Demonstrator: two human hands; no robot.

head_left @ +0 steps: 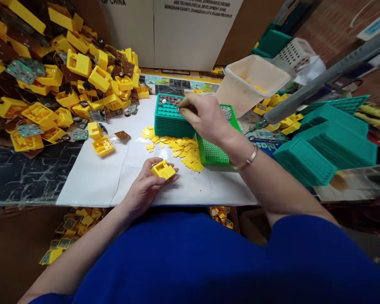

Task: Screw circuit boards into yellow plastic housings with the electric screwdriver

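My left hand (145, 181) is closed around a small yellow plastic housing (163, 170), held just above the white work surface near its front edge. An opening and a cluster of small holes show on the housing. My right hand (201, 112) reaches over a stack of teal trays (174, 124), with thumb and fingers pinched together at the top tray. Small round button cells (169, 100) fill the back part of that tray. Anything between the pinched fingertips is too small to make out. Loose flat yellow plastic pieces (183, 150) lie in front of the stack.
A green basket (213, 152) with small metal parts stands under my right forearm. At the left rises a big heap of yellow housings (79, 63) with circuit boards. A translucent bin (253, 80), a grey-handled screwdriver (291, 101) and teal trays (329, 143) are at the right.
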